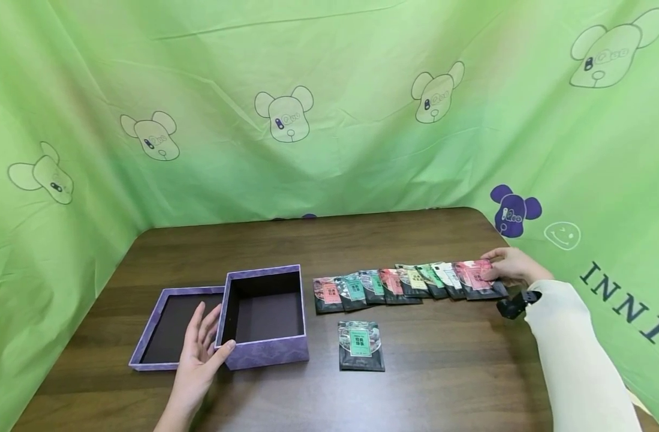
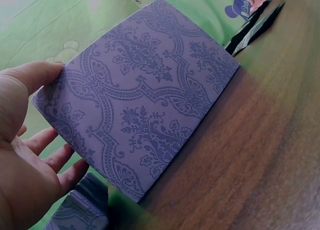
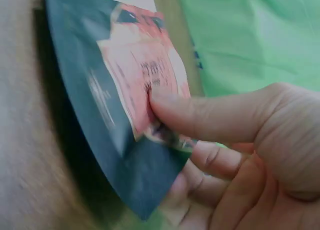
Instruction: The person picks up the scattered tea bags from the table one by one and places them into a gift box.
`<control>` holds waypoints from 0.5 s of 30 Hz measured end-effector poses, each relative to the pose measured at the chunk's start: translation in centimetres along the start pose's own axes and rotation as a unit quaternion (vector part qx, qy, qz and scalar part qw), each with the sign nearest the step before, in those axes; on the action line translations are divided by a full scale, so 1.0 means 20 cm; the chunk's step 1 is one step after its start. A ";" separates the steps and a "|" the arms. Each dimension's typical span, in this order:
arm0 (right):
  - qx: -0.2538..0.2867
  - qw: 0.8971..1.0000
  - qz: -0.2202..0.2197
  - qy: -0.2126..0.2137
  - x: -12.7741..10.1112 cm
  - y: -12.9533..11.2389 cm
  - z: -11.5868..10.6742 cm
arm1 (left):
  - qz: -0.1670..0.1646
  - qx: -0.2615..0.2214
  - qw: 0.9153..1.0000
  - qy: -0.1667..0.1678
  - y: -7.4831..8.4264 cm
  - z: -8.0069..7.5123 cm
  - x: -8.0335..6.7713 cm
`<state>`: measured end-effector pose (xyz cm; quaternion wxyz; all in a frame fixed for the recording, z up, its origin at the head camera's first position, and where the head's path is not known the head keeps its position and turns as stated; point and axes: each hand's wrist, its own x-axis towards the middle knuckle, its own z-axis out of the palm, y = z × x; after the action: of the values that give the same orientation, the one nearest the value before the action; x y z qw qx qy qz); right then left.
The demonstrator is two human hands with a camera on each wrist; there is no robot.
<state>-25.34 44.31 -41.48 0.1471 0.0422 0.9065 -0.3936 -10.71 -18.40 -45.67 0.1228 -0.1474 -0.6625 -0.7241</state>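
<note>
An open purple patterned box stands on the brown table, with its lid lying upturned to its left. My left hand rests against the box's left front corner, fingers straight along the side wall and thumb on the front face. In the left wrist view the box's wall fills the frame beside my left hand. My right hand pinches the pink packet at the right end of an overlapping row of packets. The right wrist view shows my thumb on top of the pink packet and fingers beneath.
A single dark packet with a green label lies alone in front of the row. Green cloth with bear prints surrounds the table on three sides. The table's right edge runs close to my right arm's pale sleeve.
</note>
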 end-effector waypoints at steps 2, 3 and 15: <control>0.025 1.000 0.002 -0.007 -0.01 0.00 -0.02 | 0.000 0.001 1.000 0.000 0.00 0.00 0.00; 0.033 0.999 0.001 -0.010 -0.01 0.01 -0.03 | 0.000 0.001 1.000 0.000 0.00 0.00 0.00; 0.062 0.998 -0.025 -0.009 -0.04 0.00 -0.09 | 0.002 0.003 1.000 0.001 -0.01 0.00 0.00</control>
<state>-24.98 45.61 -40.13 0.1427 0.0253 0.8799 -0.4526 -10.76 -18.43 -45.83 0.1253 -0.1471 -0.6639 -0.7224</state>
